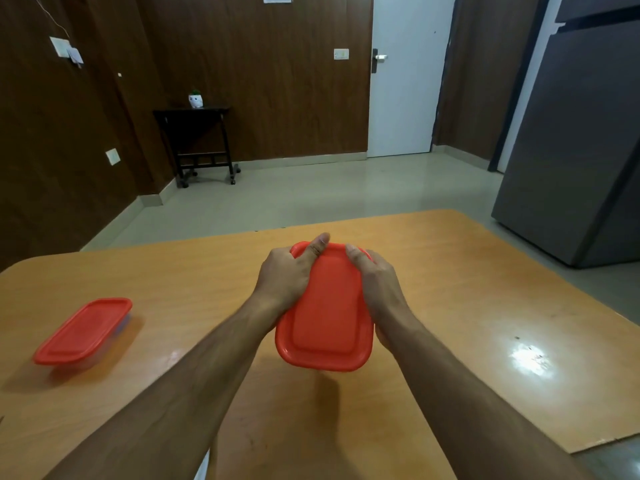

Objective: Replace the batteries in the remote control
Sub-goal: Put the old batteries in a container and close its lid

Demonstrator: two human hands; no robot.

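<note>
Where the wooden surface (450, 289) begins at our left, we list item one: a container with a red lid (83, 330), closed, lying flat near the left edge and well apart from everything else. Its lower body looks clear, though we cannot make out what it holds.

Item two, centre: a second red-lidded container (327, 313), lid on, raised off the surface and tilted so the lid faces us. A shadow lies on the wood beneath it.

Our left hand (284, 275) grips this container's left side, thumb laid across the far left corner of the lid. Our right hand (375, 282) grips its right side, thumb pressed on the far right part of the lid. Both hands are closed around it, fingers wrapped underneath and out of sight.

We see no remote control or batteries; we cannot tell whether either container holds them.

Item three, far right: a bright glare patch on the surface.
</note>
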